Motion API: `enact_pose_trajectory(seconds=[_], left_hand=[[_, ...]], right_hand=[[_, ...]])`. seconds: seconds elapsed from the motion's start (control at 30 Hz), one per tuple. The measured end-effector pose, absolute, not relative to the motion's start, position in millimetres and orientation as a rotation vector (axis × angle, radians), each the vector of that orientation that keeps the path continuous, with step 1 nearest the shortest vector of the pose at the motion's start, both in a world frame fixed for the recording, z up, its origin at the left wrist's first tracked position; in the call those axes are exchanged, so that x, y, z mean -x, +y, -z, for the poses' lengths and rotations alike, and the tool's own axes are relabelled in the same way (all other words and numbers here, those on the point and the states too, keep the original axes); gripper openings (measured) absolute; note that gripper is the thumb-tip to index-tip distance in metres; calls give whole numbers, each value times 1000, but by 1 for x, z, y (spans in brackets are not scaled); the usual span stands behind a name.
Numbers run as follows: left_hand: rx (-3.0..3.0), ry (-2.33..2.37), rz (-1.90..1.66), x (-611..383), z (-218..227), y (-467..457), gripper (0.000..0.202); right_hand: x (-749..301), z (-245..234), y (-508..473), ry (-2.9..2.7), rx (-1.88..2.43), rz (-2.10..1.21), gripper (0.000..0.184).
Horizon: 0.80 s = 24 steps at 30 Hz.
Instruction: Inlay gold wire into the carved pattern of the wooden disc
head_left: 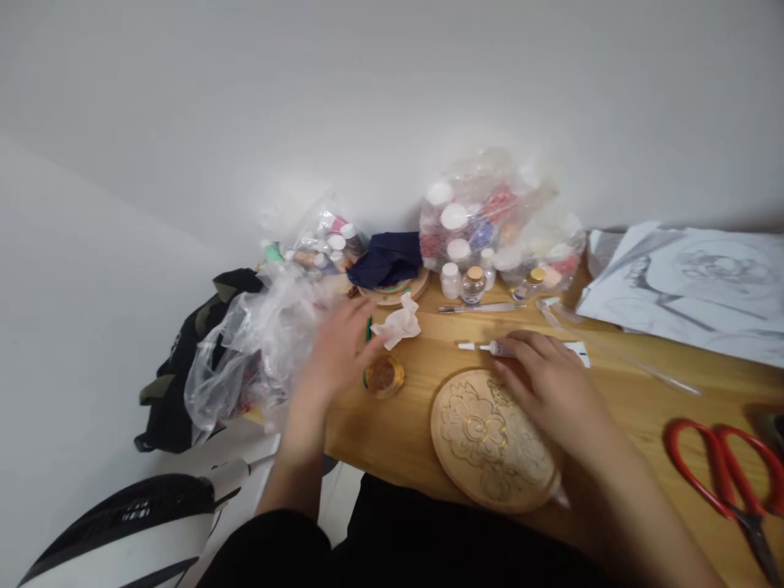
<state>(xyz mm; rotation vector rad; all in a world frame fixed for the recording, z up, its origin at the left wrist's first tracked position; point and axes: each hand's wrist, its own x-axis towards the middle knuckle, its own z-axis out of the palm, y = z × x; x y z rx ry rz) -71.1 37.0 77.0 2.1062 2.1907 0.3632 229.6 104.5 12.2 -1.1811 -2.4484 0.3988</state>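
Note:
My left hand (338, 353), slightly blurred, hovers beside the clear plastic bag (263, 335) and a crumpled white tissue (404, 322). Its thumb stands apart from the fingers, and nothing shows in it. Just past the thumb is a small round amber container (385, 377). My right hand (548, 384) has its fingers curled over a slim white nozzle tube (501, 349) on the table. A small white cap (466, 346) lies off the nozzle's tip. Below that hand sits an oval wooden board (483, 441) with a carved flower pattern, its right side partly hidden.
Bagged jars (456, 219) and small bottles (474, 286) line the wall. A dark blue cloth (389, 257) covers part of a round wooden piece. Printed sheets (692, 286) and red-handled scissors (726, 465) lie right. A pen-like tool (482, 308) lies behind the tube.

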Motion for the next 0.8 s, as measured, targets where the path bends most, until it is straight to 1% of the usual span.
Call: enact_pose_trajectory(seconds=[0.03, 0.1, 0.13, 0.23, 0.37, 0.5, 0.57, 0.67, 0.73, 0.8], left_hand=[[-2132, 2064, -341, 64, -73, 43, 45], [-2149, 1844, -311, 53, -67, 51, 32], [-2143, 1771, -310, 50, -65, 53, 30], [-2105, 1670, -348, 51, -60, 54, 31], [-2030, 1651, -452, 64, -56, 50, 33], [-1913, 1784, -586, 76, -52, 44, 33], [-1793, 1932, -650, 82, -50, 41, 31], [-1654, 2183, -766, 95, -49, 34, 29], [-1601, 2326, -849, 104, -48, 28, 31], [-1550, 2399, -943, 111, -47, 23, 39]], right_hand=[[-230, -12, 105, -2438, 1160, -392, 27], [-230, -14, 106, -2396, 1120, -375, 25], [-229, -17, 107, -2368, 1105, -362, 24], [-220, -33, 108, -2309, 1087, -308, 22], [-194, -56, 112, -2437, 1018, -284, 24], [-155, -64, 117, -2672, 929, -242, 30], [-133, -62, 118, -2740, 906, -197, 32], [-103, -57, 115, -2827, 795, -146, 42], [-87, -52, 113, -2896, 691, -151, 41], [-78, -49, 111, -2941, 656, -160, 37]])
